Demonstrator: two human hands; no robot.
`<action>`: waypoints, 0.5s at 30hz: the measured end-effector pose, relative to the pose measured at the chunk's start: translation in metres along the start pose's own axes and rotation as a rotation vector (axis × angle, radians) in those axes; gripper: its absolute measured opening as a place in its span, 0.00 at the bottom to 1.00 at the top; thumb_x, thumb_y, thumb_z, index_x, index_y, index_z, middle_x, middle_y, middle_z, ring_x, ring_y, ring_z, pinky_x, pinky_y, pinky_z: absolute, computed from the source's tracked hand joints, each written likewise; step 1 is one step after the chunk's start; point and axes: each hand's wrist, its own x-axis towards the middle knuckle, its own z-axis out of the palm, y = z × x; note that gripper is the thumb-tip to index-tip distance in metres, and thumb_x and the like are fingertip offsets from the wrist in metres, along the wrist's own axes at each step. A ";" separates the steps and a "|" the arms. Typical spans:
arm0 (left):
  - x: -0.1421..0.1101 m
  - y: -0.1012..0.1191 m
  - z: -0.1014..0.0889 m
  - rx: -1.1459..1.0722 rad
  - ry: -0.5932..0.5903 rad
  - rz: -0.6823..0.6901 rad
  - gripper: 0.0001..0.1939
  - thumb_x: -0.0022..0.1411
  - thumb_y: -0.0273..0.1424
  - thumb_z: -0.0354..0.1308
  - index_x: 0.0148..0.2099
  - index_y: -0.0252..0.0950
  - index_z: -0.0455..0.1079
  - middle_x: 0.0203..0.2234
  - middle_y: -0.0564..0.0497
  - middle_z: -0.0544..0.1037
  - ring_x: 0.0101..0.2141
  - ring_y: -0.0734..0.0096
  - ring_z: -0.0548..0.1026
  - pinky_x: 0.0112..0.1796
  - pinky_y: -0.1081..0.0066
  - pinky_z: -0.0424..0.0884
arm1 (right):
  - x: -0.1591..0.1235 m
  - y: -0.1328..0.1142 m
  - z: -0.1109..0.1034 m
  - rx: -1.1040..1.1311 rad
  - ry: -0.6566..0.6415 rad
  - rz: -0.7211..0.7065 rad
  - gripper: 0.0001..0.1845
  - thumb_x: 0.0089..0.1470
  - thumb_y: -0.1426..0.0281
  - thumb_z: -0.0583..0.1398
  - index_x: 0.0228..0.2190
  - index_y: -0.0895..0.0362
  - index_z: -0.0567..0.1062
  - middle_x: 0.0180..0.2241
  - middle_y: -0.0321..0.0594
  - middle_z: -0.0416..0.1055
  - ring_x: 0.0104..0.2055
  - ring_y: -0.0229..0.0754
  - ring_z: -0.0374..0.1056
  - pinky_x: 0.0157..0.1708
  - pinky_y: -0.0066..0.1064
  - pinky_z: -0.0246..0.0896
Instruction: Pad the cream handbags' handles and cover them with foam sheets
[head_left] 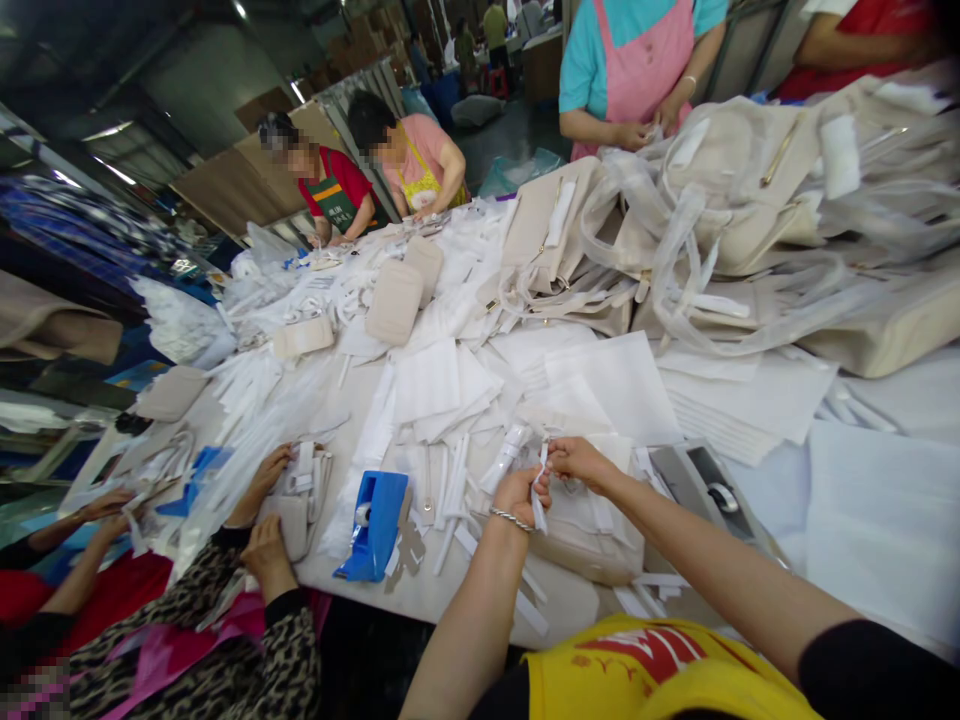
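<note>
My left hand (521,497), with a braided bracelet at the wrist, is closed around a narrow white strip (539,498). The fingers of my right hand (579,463) pinch near the upper end of that strip, close beside the left. Both hands are just above a beige bag (592,552) lying on the table, partly covered by white pieces. A clear-wrapped white roll (506,455) lies just left of my hands. To the right of my forearm stands a grey tape dispenser (705,490). What the strip is fastened to, if anything, is hidden by my fingers.
A blue tape dispenser (375,525) stands to the left, near a co-worker's hands (270,545) on a small beige bag. White sheets (600,385) cover the table's middle. Beige handbags (750,220) are piled at the back right. Other people work across the table.
</note>
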 end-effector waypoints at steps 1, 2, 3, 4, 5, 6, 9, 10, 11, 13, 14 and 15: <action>0.000 0.000 -0.001 -0.063 -0.014 -0.052 0.06 0.52 0.28 0.53 0.26 0.30 0.62 0.12 0.58 0.60 0.11 0.90 0.55 0.14 0.85 0.49 | 0.000 0.001 0.002 -0.002 -0.002 -0.017 0.09 0.32 0.76 0.54 0.23 0.59 0.68 0.14 0.29 0.64 0.15 0.29 0.53 0.15 0.21 0.45; 0.000 -0.001 -0.001 -0.113 -0.027 -0.088 0.06 0.52 0.28 0.53 0.26 0.30 0.62 0.12 0.59 0.60 0.11 0.90 0.55 0.14 0.85 0.50 | 0.000 0.002 0.003 0.001 -0.001 -0.034 0.10 0.33 0.75 0.53 0.25 0.59 0.69 0.14 0.29 0.64 0.15 0.29 0.53 0.15 0.21 0.45; 0.001 -0.001 -0.002 -0.151 -0.040 -0.113 0.07 0.52 0.28 0.53 0.26 0.30 0.62 0.13 0.59 0.60 0.11 0.90 0.55 0.14 0.85 0.50 | 0.001 0.003 0.004 0.007 0.004 -0.044 0.11 0.34 0.75 0.53 0.26 0.59 0.69 0.15 0.29 0.64 0.15 0.29 0.54 0.15 0.21 0.46; 0.001 -0.002 -0.002 -0.176 -0.047 -0.119 0.06 0.53 0.28 0.53 0.26 0.30 0.62 0.13 0.59 0.60 0.11 0.91 0.56 0.14 0.85 0.50 | 0.001 0.004 0.005 0.012 0.013 -0.044 0.11 0.35 0.75 0.52 0.27 0.59 0.69 0.15 0.29 0.64 0.15 0.29 0.54 0.15 0.20 0.46; 0.002 -0.002 -0.002 -0.186 -0.052 -0.119 0.06 0.53 0.28 0.53 0.26 0.30 0.62 0.13 0.59 0.60 0.11 0.91 0.56 0.14 0.85 0.50 | 0.001 0.004 0.005 0.009 0.022 -0.033 0.12 0.35 0.75 0.52 0.28 0.59 0.69 0.15 0.29 0.64 0.15 0.29 0.55 0.14 0.20 0.47; 0.002 -0.002 -0.002 -0.183 -0.056 -0.116 0.06 0.52 0.27 0.53 0.26 0.30 0.62 0.13 0.59 0.60 0.11 0.91 0.55 0.14 0.85 0.50 | 0.002 0.005 0.006 -0.006 0.030 -0.010 0.13 0.35 0.75 0.52 0.28 0.59 0.69 0.16 0.29 0.64 0.15 0.30 0.56 0.14 0.21 0.48; 0.003 -0.004 -0.002 -0.103 -0.049 -0.070 0.06 0.50 0.28 0.55 0.27 0.30 0.63 0.12 0.59 0.60 0.11 0.90 0.55 0.14 0.84 0.50 | 0.004 0.004 0.006 -0.110 0.070 0.075 0.13 0.35 0.75 0.53 0.28 0.59 0.69 0.14 0.29 0.63 0.14 0.31 0.56 0.13 0.22 0.48; 0.003 -0.005 -0.001 -0.065 -0.035 -0.034 0.07 0.49 0.29 0.56 0.27 0.30 0.63 0.12 0.59 0.60 0.11 0.90 0.55 0.14 0.84 0.50 | 0.004 0.003 0.007 -0.139 0.101 0.084 0.12 0.35 0.75 0.53 0.27 0.59 0.69 0.13 0.28 0.62 0.13 0.31 0.55 0.12 0.22 0.47; 0.003 -0.007 -0.001 -0.028 -0.017 0.011 0.08 0.47 0.30 0.57 0.27 0.30 0.63 0.12 0.59 0.60 0.11 0.89 0.55 0.14 0.83 0.50 | 0.004 0.003 0.007 -0.142 0.133 0.087 0.10 0.35 0.75 0.54 0.26 0.60 0.69 0.12 0.28 0.61 0.13 0.30 0.53 0.12 0.22 0.47; 0.004 -0.012 0.001 0.027 0.008 0.116 0.09 0.46 0.31 0.58 0.27 0.30 0.63 0.12 0.58 0.61 0.11 0.88 0.55 0.14 0.82 0.49 | 0.002 0.002 0.009 -0.023 0.138 0.095 0.09 0.34 0.76 0.54 0.25 0.60 0.69 0.11 0.27 0.59 0.13 0.29 0.52 0.14 0.22 0.48; 0.004 -0.014 0.002 0.044 0.012 0.165 0.10 0.45 0.31 0.58 0.27 0.30 0.63 0.12 0.58 0.61 0.11 0.87 0.55 0.14 0.82 0.49 | 0.001 0.002 0.010 0.088 0.101 0.111 0.09 0.34 0.77 0.54 0.24 0.60 0.70 0.11 0.28 0.58 0.14 0.30 0.53 0.16 0.23 0.50; 0.004 -0.016 0.002 0.056 0.014 0.209 0.10 0.45 0.32 0.57 0.27 0.30 0.63 0.11 0.58 0.62 0.11 0.87 0.55 0.14 0.81 0.49 | 0.000 0.002 0.011 0.211 0.047 0.136 0.10 0.34 0.78 0.54 0.25 0.61 0.70 0.12 0.28 0.58 0.15 0.30 0.54 0.18 0.24 0.52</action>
